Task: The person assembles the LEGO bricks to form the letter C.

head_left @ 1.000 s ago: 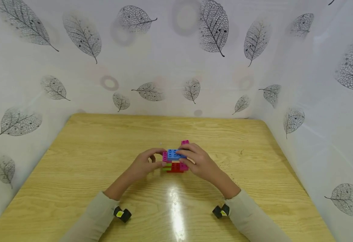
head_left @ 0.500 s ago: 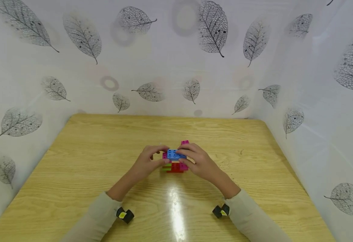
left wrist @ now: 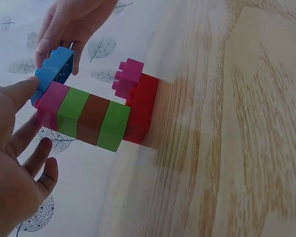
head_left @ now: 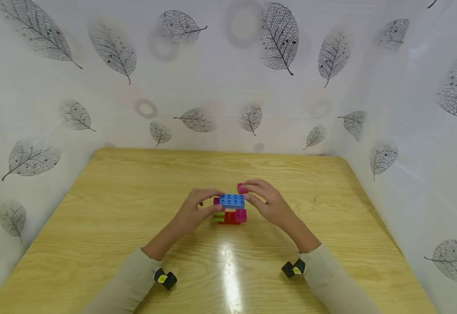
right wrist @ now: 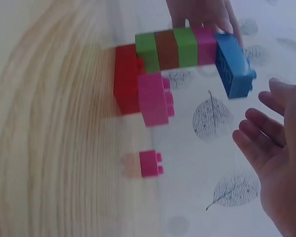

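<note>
A red brick (left wrist: 144, 106) lies on the table as a base. On its left end rises a column: a lower green brick (left wrist: 113, 126), a brown brick (left wrist: 92, 121), an upper green brick (left wrist: 72, 111) and a pink brick (left wrist: 53, 103). Another pink brick (right wrist: 153, 101) sits on the base's right end. A blue brick (head_left: 232, 201) tops the column and overhangs to the right. My left hand (head_left: 191, 216) pinches its left end between thumb and index finger. My right hand (head_left: 275, 209) hovers beside its free end, fingers relaxed and holding nothing.
A small loose pink brick (right wrist: 149, 163) stands on the wooden table (head_left: 146, 174) behind the structure, partly covered by my right fingers in the head view. A white leaf-printed curtain (head_left: 220, 78) surrounds the table's back and sides.
My right hand has let go of the blue brick and moved right and slightly back. The left fingers have moved right, onto the blue brick's left end.
</note>
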`<state>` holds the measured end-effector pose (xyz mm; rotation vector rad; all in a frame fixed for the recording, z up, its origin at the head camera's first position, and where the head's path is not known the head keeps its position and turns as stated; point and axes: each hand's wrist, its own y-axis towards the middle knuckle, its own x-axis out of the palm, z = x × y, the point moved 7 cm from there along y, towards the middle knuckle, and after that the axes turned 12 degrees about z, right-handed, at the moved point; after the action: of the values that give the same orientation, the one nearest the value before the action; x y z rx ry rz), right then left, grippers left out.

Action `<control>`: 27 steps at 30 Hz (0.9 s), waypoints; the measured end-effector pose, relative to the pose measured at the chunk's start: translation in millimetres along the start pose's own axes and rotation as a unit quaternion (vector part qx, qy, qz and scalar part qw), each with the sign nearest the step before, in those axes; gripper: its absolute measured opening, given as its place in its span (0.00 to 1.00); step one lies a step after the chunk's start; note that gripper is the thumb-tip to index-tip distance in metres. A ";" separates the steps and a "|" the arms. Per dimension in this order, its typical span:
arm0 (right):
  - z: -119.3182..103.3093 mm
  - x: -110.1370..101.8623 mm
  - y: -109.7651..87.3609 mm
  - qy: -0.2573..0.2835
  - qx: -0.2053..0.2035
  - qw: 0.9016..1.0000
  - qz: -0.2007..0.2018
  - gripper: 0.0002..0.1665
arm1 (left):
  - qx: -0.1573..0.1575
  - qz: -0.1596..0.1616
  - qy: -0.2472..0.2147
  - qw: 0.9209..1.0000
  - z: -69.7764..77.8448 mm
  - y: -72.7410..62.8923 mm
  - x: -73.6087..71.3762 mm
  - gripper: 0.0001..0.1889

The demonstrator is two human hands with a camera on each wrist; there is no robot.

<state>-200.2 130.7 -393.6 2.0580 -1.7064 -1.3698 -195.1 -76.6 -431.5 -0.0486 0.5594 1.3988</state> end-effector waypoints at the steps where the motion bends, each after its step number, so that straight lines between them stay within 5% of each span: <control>1: 5.3 -1.9 0.4 -0.002 0.018 1.000 0.000 0.17 | 0.001 0.000 0.000 1.000 0.1 -0.1 0.1 0.19; 6: 31.0 -5.2 1.3 -0.009 0.086 0.996 -0.003 0.16 | 0.008 0.000 0.000 1.000 0.4 -0.8 -0.2 0.18; 17: 78.9 15.2 7.9 -0.005 0.116 0.991 -0.061 0.20 | 0.002 -0.001 -0.003 1.000 -0.6 -2.0 0.0 0.15; 27: 104.0 28.9 15.6 -0.010 0.179 0.976 -0.119 0.20 | 0.011 0.009 -0.004 1.000 -1.9 -1.5 1.6 0.16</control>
<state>-285.7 144.9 -459.8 2.5224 -1.8816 -1.2154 -194.3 -76.1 -434.2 -0.0192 0.5695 1.4090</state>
